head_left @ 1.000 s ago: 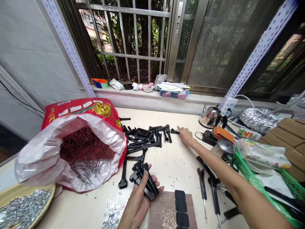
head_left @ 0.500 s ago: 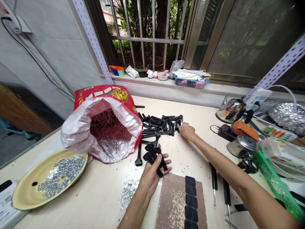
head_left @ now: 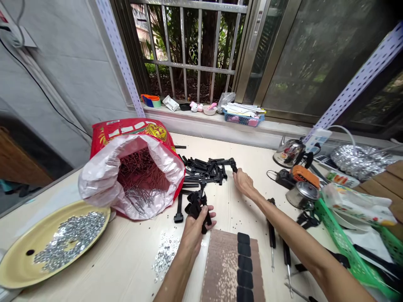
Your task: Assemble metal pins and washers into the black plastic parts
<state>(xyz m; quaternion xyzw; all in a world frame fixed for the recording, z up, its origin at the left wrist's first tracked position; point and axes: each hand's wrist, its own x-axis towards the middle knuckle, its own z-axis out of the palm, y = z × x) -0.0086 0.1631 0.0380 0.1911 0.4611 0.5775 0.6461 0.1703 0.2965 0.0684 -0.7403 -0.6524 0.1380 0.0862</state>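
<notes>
Several black plastic parts (head_left: pixel 199 206) are bunched in my left hand (head_left: pixel 195 228), the thumb pressed over them and the fingertips showing to the right. My right hand (head_left: pixel 242 181) is closed at the right end of the pile of black parts (head_left: pixel 204 170), its fingers on a black piece (head_left: pixel 234 165). Another black part (head_left: pixel 179 209) lies left of my left hand. In front, a brown board (head_left: pixel 220 268) bears a column of black rounded pads (head_left: pixel 244 262). Small metal pieces (head_left: pixel 165 253) are scattered beside it.
An open red sack (head_left: pixel 135 130) of long screws stands at the left, near a yellow plate (head_left: pixel 9 268) of metal pieces. Screwdrivers (head_left: pixel 286 253), a kettle (head_left: pixel 288 153), a metal pot (head_left: pixel 302 195) and a green basket (head_left: pixel 335 239) are at the right.
The view has shifted, so the table's things appear moved left. My right hand now has its fingers on a black piece at the pile's end. My left hand still holds its bunch.
</notes>
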